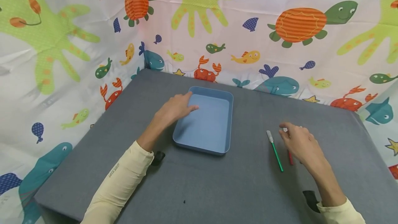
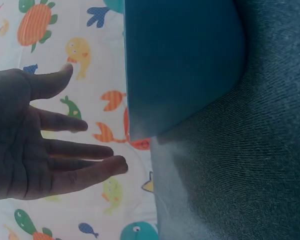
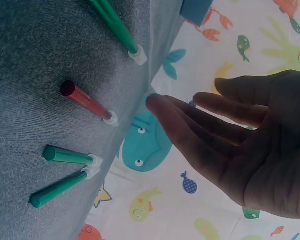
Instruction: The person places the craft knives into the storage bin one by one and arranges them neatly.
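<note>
A shallow blue tray [image 1: 206, 123] lies on the grey table. My left hand [image 1: 177, 108] hovers over the tray's left rim with fingers spread and nothing held; the left wrist view has this hand [image 2: 55, 145] apart from the tray wall [image 2: 185, 60]. To the right, my right hand [image 1: 300, 142] hangs above several slim pen-like sticks with whitish caps, its fingers loosely bent and holding nothing. A green stick [image 1: 276, 155] lies left of it, and a red stick [image 1: 290, 158] is partly hidden beneath. Two more green sticks [image 3: 67, 155] show in the right wrist view, their caps close together.
A white cloth with printed sea animals [image 1: 217, 20] hangs behind the table and along its left side. Dark bands [image 1: 158, 158] sit at both wrists. A tiny dark speck [image 1: 184, 202] is on the tabletop near the front.
</note>
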A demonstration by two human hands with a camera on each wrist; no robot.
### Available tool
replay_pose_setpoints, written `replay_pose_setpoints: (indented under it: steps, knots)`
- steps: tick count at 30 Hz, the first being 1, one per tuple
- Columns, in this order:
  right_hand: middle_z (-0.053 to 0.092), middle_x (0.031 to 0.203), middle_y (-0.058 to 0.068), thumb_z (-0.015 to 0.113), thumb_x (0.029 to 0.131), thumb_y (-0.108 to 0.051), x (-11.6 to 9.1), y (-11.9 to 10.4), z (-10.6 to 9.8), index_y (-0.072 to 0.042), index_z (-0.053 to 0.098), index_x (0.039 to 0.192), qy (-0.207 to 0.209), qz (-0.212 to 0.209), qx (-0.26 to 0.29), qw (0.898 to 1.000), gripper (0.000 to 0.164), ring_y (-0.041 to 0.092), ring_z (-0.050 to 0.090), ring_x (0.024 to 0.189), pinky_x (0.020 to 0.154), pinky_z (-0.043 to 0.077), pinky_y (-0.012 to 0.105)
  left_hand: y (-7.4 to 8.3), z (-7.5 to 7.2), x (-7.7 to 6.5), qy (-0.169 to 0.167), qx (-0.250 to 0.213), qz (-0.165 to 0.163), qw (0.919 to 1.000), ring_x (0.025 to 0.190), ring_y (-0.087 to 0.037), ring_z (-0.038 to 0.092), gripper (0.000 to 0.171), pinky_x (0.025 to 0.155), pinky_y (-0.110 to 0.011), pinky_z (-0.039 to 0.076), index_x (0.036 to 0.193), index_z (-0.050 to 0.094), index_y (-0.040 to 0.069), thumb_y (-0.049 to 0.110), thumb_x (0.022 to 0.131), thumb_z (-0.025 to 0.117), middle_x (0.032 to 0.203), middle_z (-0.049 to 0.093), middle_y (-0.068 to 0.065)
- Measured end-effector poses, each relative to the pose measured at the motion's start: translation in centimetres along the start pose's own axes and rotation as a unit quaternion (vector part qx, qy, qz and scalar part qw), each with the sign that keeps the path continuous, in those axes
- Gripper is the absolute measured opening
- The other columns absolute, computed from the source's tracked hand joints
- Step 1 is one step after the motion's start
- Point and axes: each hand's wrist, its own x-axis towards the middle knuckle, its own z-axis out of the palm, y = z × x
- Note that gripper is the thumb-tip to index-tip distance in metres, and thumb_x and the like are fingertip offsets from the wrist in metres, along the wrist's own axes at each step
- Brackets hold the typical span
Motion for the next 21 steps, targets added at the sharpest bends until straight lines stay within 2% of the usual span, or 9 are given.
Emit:
replay_pose_setpoints:
  steps: [3, 7, 12, 13, 15, 17, 19, 21]
  knots:
    - [0.070, 0.095, 0.023, 0.057, 0.104, -0.014, -0.2, 0.2, 0.0, 0.009, 0.063, 0.129, -0.017, 0.005, 0.005, 1.000, 0.034, 0.019, 0.054, 0.064, 0.053, 0.038, 0.034, -0.1, 0.0, 0.3, -0.008, -0.011, -0.018, 0.9997, 0.145, -0.039, 0.053, 0.080, 0.113, -0.057, 0.047, 0.167, 0.021, 0.011, 0.050, 0.106, 0.055, 0.164, 0.043, -0.019]
    - [0.068, 0.089, 0.017, 0.064, 0.099, -0.011, -0.2, 0.5, -0.1, 0.009, 0.063, 0.128, -0.053, 0.015, 0.005, 0.998, 0.035, 0.019, 0.056, 0.067, 0.056, 0.042, 0.035, -0.1, -0.1, 0.7, -0.021, -0.027, -0.038, 0.9987, 0.145, -0.041, 0.051, 0.086, 0.113, -0.058, 0.046, 0.169, 0.011, 0.012, 0.050, 0.106, 0.056, 0.165, 0.040, -0.021]
    - [0.074, 0.102, 0.024, 0.069, 0.097, -0.013, 0.2, 0.7, -0.1, 0.008, 0.063, 0.128, -0.106, 0.030, 0.005, 0.994, 0.038, 0.026, 0.067, 0.082, 0.070, 0.055, 0.045, 0.0, -0.3, 1.3, -0.037, -0.020, -0.066, 0.9969, 0.151, -0.042, 0.044, 0.089, 0.117, -0.058, 0.042, 0.168, 0.008, 0.009, 0.049, 0.106, 0.056, 0.168, 0.036, -0.022]
    - [0.074, 0.104, 0.025, 0.068, 0.097, -0.013, 0.2, 0.8, 0.0, 0.008, 0.063, 0.128, -0.112, 0.031, 0.003, 0.993, 0.037, 0.027, 0.069, 0.084, 0.073, 0.056, 0.048, 0.0, -0.3, 1.4, -0.043, -0.018, -0.070, 0.9965, 0.149, -0.041, 0.047, 0.089, 0.115, -0.056, 0.046, 0.168, 0.009, 0.009, 0.050, 0.106, 0.057, 0.168, 0.036, -0.022]
    - [0.074, 0.105, 0.026, 0.068, 0.097, -0.013, 0.3, 0.8, 0.0, 0.009, 0.063, 0.127, -0.123, 0.033, 0.003, 0.992, 0.037, 0.029, 0.069, 0.085, 0.073, 0.056, 0.050, 0.0, -0.4, 1.6, -0.056, -0.015, -0.074, 0.9956, 0.137, -0.039, 0.060, 0.087, 0.104, -0.050, 0.055, 0.167, 0.013, 0.006, 0.049, 0.106, 0.057, 0.166, 0.039, -0.022]
    - [0.074, 0.104, 0.026, 0.067, 0.096, -0.010, 0.3, 0.8, 0.0, 0.009, 0.064, 0.125, -0.127, 0.031, 0.001, 0.991, 0.034, 0.030, 0.070, 0.086, 0.074, 0.056, 0.051, 0.0, -0.5, 1.9, -0.067, -0.010, -0.076, 0.9948, 0.115, -0.035, 0.072, 0.082, 0.087, -0.042, 0.062, 0.165, 0.021, 0.003, 0.048, 0.106, 0.057, 0.159, 0.047, -0.023]
    - [0.073, 0.103, 0.026, 0.066, 0.095, -0.009, 0.3, 0.9, 0.1, 0.009, 0.066, 0.121, -0.131, 0.029, 0.000, 0.991, 0.031, 0.031, 0.070, 0.086, 0.074, 0.056, 0.051, 0.0, -0.6, 2.1, -0.078, 0.000, -0.076, 0.9940, 0.089, -0.029, 0.078, 0.074, 0.067, -0.035, 0.062, 0.159, 0.033, -0.001, 0.045, 0.106, 0.058, 0.147, 0.057, -0.023]
    - [0.073, 0.101, 0.025, 0.067, 0.095, -0.008, 0.3, 0.9, 0.3, 0.009, 0.068, 0.117, -0.139, 0.028, 0.001, 0.990, 0.028, 0.030, 0.069, 0.083, 0.072, 0.056, 0.049, 0.0, -0.7, 2.3, -0.089, 0.017, -0.076, 0.9930, 0.072, -0.025, 0.077, 0.064, 0.058, -0.030, 0.058, 0.151, 0.045, -0.003, 0.042, 0.107, 0.058, 0.132, 0.066, -0.022]
